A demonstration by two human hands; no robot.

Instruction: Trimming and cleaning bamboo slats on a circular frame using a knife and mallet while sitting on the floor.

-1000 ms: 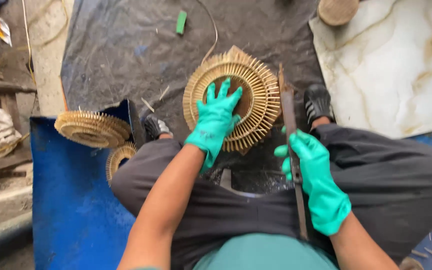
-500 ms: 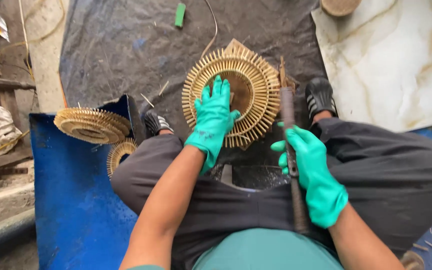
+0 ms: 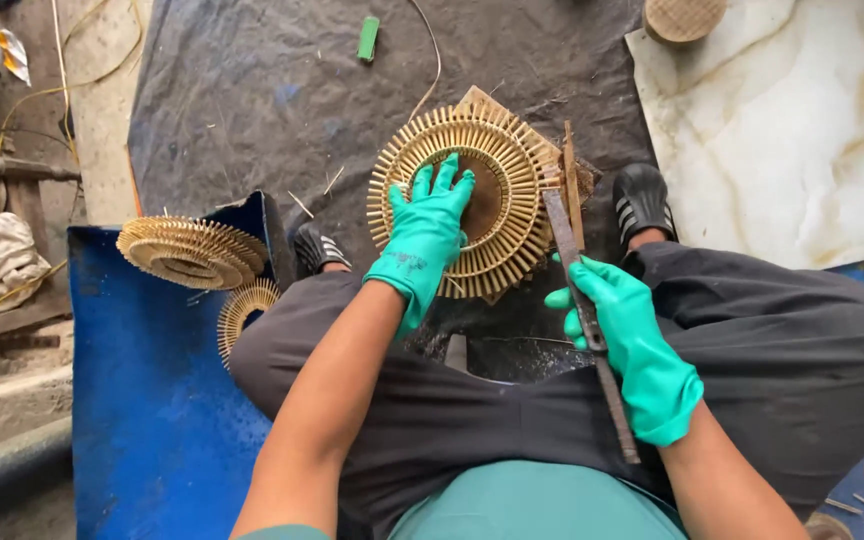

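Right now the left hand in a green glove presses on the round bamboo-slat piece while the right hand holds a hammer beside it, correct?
Not quite. In the head view the right hand holds a long flat metal blade, not a hammer. The left hand in its green glove does press on the round bamboo-slat piece.

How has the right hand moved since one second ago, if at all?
No, not noticeably. The right hand keeps the same gap below the black shoe, still gripping the long blade.
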